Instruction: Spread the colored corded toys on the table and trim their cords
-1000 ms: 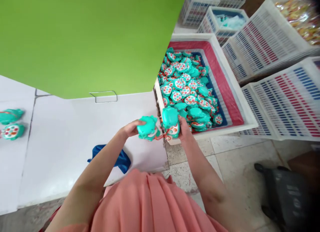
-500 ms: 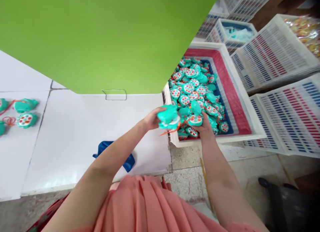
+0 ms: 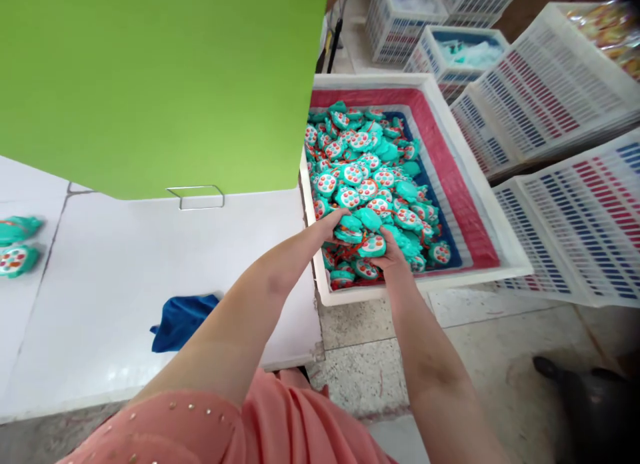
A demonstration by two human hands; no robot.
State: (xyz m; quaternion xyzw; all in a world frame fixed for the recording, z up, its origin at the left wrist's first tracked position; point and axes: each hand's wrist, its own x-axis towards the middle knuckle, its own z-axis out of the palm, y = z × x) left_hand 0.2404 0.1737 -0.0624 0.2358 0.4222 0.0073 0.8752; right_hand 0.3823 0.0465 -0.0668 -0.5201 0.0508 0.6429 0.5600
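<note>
Both hands are inside the crate (image 3: 450, 281), near its close left corner, at the surface of the pile (image 3: 370, 164). The left hand (image 3: 331, 225) curls its thumb and fingers round a toy (image 3: 349, 236); the right hand (image 3: 393, 252) pinches another toy (image 3: 373, 245) from the opposite side, close beside the first. The step in hand looks like grasping toys; moving them would call for firm grips and red strings (image 3: 344, 253) free of neighbours. Turquoise toys cover most of the crate's floor, some dotted side up, others plain side up. Beyond the crate, a basket (image 3: 427, 59) holds filmy bags; right of it, a taller basket (image 3: 540, 91) holds wrapped yellowish things, too blurred to name. Left of the crate, a blue cloth (image 3: 183, 321) lies on the table (image 3: 110, 251).
</note>
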